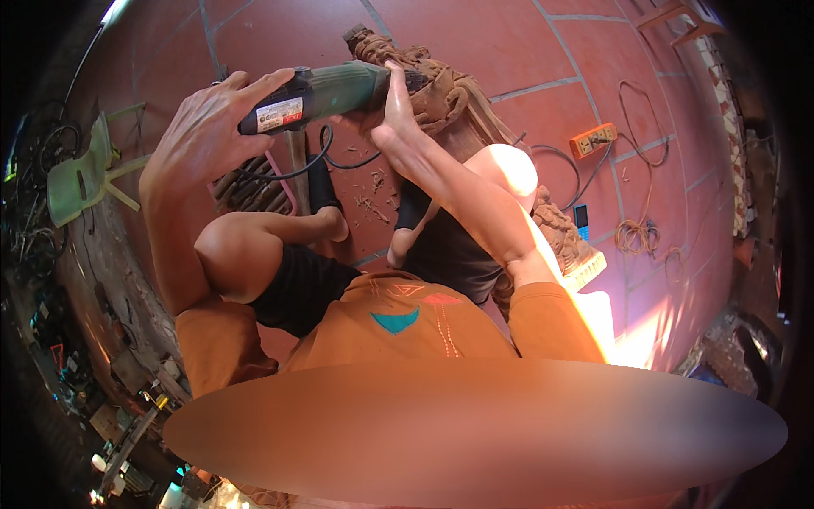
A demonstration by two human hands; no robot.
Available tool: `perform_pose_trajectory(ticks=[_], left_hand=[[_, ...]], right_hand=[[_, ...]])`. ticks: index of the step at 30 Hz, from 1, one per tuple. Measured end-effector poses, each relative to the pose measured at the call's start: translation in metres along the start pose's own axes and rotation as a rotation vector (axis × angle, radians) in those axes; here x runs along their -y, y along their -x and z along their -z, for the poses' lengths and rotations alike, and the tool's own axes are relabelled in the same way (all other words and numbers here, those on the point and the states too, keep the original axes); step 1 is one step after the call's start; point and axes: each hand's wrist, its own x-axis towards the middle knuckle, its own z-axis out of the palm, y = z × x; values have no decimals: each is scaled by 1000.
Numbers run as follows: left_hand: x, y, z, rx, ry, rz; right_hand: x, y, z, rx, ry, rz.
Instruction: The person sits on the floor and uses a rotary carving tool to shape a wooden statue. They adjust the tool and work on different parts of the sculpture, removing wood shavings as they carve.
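A green and black corded power tool (339, 90), shaped like a grinder, lies nearly level between my hands. My left hand (199, 123) grips its black rear end, fingers along the top and the thumb side below. Around the front of the body my right hand (393, 106) is closed; the tool's working tip is mostly hidden there. That front end meets a carved brown wooden statue (445, 97), which leans past my right knee. Its lower carved part (555, 225) shows beyond my thigh. The tool's black cable (320, 157) loops beneath it.
Wood shavings (370, 204) litter the red tiled floor between my feet. To the right lie an orange power strip (593, 140), a blue phone (581, 222) and a coiled cord (636, 236). A pale green plastic chair (80, 182) stands left, near several wooden-handled tools (254, 188).
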Motion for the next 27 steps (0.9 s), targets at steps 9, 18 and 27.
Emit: perform_pose_trajectory(ticks=[9, 18, 27], left_hand=[[2, 7, 7, 32, 8, 30], [4, -3, 1, -36, 77, -8], [8, -3, -1, -8, 100, 4]], right_hand=[[-2, 5, -2, -5, 7, -62], [5, -2, 2, 27, -13, 10], [1, -7, 5, 35, -13, 7]])
